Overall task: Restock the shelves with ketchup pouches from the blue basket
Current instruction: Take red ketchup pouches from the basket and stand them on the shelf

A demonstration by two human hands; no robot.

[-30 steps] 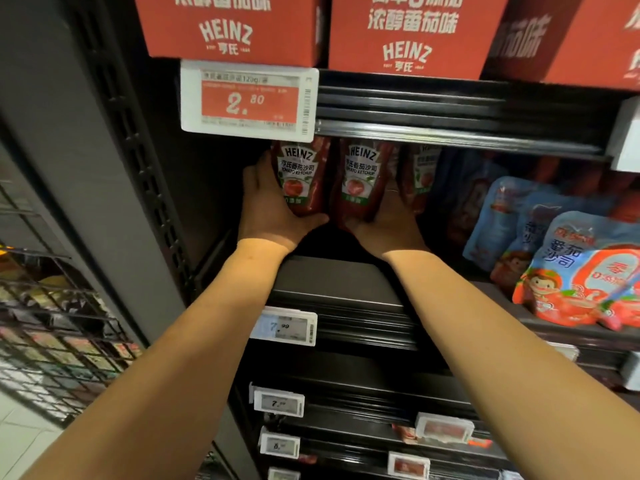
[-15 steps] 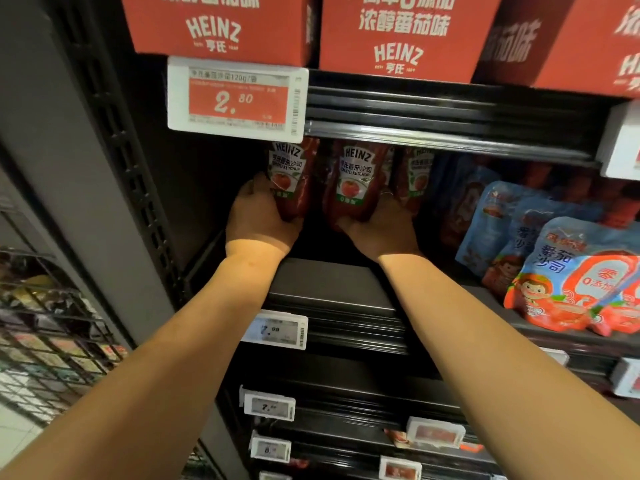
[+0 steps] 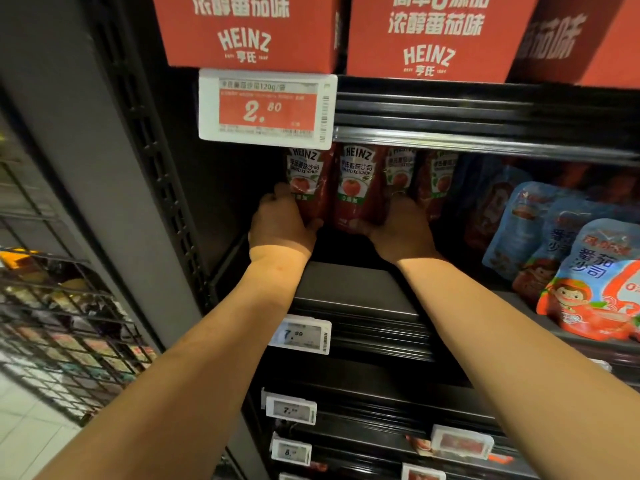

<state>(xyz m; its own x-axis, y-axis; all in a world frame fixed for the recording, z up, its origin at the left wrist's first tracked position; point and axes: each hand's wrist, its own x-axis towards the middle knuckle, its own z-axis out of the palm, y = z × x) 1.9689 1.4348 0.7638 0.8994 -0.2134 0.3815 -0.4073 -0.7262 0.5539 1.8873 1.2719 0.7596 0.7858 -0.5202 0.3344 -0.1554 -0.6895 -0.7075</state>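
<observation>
My left grip (image 3: 282,225) curls around the leftmost ketchup pouch (image 3: 306,183); my right grip (image 3: 398,226) holds the neighbouring pouch (image 3: 356,188), both upright on the dark shelf (image 3: 353,289). More pouches stand at three o'clock, a price tag (image 3: 266,109) at twelve, red Heinz cartons (image 3: 249,29) above.

Two red boxes (image 3: 251,29) on the top shelf read "HEINZ" with white Chinese script above and below it, and the tag (image 3: 267,110) under them shows "2.80" on red and "120g" in its top line. The pouches (image 3: 355,181) beneath carry "HEINZ" and "TOMATO KETCHUP" (plus Chinese script and a green "0" band). A lower tag (image 3: 300,335) reads "7.89"; the tags below it are too blurred beyond a leading "7" and "8".
</observation>
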